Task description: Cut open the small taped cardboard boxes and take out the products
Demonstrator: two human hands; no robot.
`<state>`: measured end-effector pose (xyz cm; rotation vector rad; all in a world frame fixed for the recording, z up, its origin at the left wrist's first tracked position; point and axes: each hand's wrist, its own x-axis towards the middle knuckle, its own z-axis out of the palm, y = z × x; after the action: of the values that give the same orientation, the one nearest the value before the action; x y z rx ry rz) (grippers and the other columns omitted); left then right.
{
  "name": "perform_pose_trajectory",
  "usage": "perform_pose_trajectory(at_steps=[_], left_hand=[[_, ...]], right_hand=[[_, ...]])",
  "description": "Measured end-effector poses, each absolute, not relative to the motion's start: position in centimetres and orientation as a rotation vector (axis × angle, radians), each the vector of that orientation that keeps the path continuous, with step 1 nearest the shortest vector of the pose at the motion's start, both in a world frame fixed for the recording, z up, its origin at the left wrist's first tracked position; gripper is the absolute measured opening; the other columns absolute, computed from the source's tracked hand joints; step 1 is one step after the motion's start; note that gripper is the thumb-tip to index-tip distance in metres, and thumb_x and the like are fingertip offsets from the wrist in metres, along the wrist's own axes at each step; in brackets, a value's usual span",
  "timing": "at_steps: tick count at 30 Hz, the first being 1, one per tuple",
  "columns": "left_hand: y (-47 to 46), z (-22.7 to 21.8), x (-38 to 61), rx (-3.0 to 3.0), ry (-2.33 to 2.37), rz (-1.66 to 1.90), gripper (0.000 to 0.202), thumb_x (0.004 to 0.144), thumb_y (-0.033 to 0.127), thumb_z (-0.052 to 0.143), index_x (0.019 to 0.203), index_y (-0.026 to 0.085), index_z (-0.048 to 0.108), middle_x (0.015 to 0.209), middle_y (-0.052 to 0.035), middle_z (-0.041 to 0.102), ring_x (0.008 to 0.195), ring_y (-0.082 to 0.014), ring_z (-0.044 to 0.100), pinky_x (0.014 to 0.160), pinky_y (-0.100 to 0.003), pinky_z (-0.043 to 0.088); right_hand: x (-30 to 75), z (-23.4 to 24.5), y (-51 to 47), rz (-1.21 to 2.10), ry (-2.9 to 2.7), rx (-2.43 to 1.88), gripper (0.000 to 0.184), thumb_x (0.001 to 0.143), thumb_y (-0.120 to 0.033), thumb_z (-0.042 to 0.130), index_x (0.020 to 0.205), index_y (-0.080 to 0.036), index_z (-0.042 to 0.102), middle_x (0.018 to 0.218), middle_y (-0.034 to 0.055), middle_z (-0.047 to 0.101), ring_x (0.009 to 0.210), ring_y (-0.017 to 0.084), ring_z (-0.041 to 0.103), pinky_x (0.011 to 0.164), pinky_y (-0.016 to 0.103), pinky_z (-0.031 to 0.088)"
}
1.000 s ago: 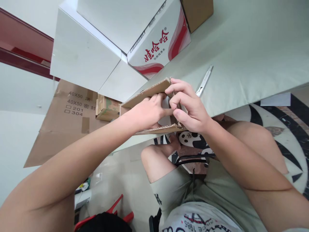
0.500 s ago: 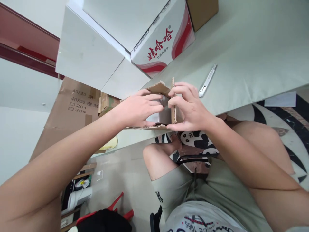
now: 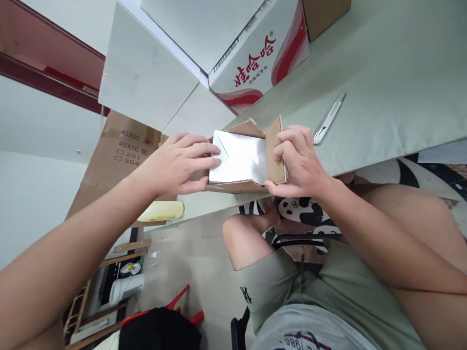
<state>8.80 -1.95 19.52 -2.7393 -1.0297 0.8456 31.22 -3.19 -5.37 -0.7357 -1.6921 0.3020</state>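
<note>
A small brown cardboard box (image 3: 241, 186) lies at the table's edge with its flaps standing up. Inside it shows a white wrapped package (image 3: 241, 158) with folded paper ends. My left hand (image 3: 186, 163) is spread over the box's left end, its fingertips touching the left edge of the white package. My right hand (image 3: 299, 160) is closed on the right cardboard flap (image 3: 274, 150), thumb low near the box's front corner. A white utility knife (image 3: 330, 119) lies on the tablecloth to the right of this hand.
White cartons, one a water carton with red lettering (image 3: 255, 63), stand behind the box. A large brown carton (image 3: 109, 155) is at the left, near a pale yellow object (image 3: 160, 211). The pale green tablecloth (image 3: 394, 87) spreads to the right.
My left hand has moved left, off the box's opening, uncovering the white package. My right hand has tilted the right flap outward. The view has shifted slightly.
</note>
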Motion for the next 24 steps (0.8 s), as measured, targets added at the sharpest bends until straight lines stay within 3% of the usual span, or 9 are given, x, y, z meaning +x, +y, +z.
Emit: perform_pose_trajectory(at_steps=[5,10,14,17,20,24], left_hand=[[-2.3,19.6,5.5,-2.716,-1.219,0.829,0.032,0.086,0.055,0.056,0.091,0.025,0.068,0.137,-0.0126,0.067,0.131,-0.0382,0.059,0.107,-0.057,0.05],[-2.9,18.5,5.5,-2.67,-1.598,0.789,0.048,0.094,0.058,0.054,0.125,0.021,0.062,0.149,-0.0169,0.057,0.134,-0.034,0.059,0.104,-0.049,0.056],[-2.0,17.5,6.6,-2.681,-1.538,0.939,0.086,0.085,0.068,0.069,0.153,0.02,0.046,0.165,-0.0192,0.042,0.152,-0.0388,0.041,0.121,-0.054,0.042],[-1.3,16.9,6.9,-2.654,-1.445,1.062,0.103,0.078,0.07,0.076,0.161,0.02,0.038,0.163,-0.0203,0.044,0.154,-0.0428,0.032,0.125,-0.058,0.033],[-1.4,16.6,7.2,-2.573,-1.36,1.145,0.105,0.078,0.063,0.078,0.164,0.02,0.034,0.16,-0.0221,0.048,0.152,-0.0466,0.031,0.123,-0.062,0.03],[-1.9,16.2,7.9,-2.497,-1.317,1.251,0.105,0.08,0.05,0.076,0.167,0.022,0.025,0.164,-0.0236,0.042,0.152,-0.0479,0.03,0.119,-0.066,0.03]], right_hand=[[31.7,-5.6,-3.1,0.29,-1.657,-0.708,0.043,0.074,-0.051,0.069,0.102,-0.024,0.053,0.117,0.0136,0.058,0.118,0.04,0.053,0.104,0.06,0.039],[31.7,-5.5,-2.8,0.28,-1.647,-0.738,0.043,0.075,-0.055,0.066,0.1,-0.024,0.047,0.117,0.0137,0.056,0.113,0.037,0.052,0.1,0.056,0.038],[31.2,-5.2,-3.0,0.297,-1.672,-0.695,0.042,0.077,-0.053,0.063,0.1,-0.023,0.044,0.118,0.0117,0.052,0.111,0.033,0.049,0.099,0.051,0.036],[31.0,-5.0,-3.2,0.296,-1.667,-0.666,0.04,0.077,-0.049,0.064,0.1,-0.023,0.043,0.118,0.0108,0.05,0.109,0.031,0.047,0.097,0.048,0.036],[31.0,-4.9,-3.3,0.301,-1.661,-0.676,0.04,0.077,-0.048,0.063,0.1,-0.023,0.043,0.117,0.01,0.051,0.109,0.031,0.047,0.096,0.047,0.035],[30.9,-4.6,-3.4,0.277,-1.651,-0.696,0.041,0.076,-0.049,0.062,0.101,-0.024,0.042,0.115,0.0095,0.052,0.107,0.03,0.049,0.094,0.046,0.036]])
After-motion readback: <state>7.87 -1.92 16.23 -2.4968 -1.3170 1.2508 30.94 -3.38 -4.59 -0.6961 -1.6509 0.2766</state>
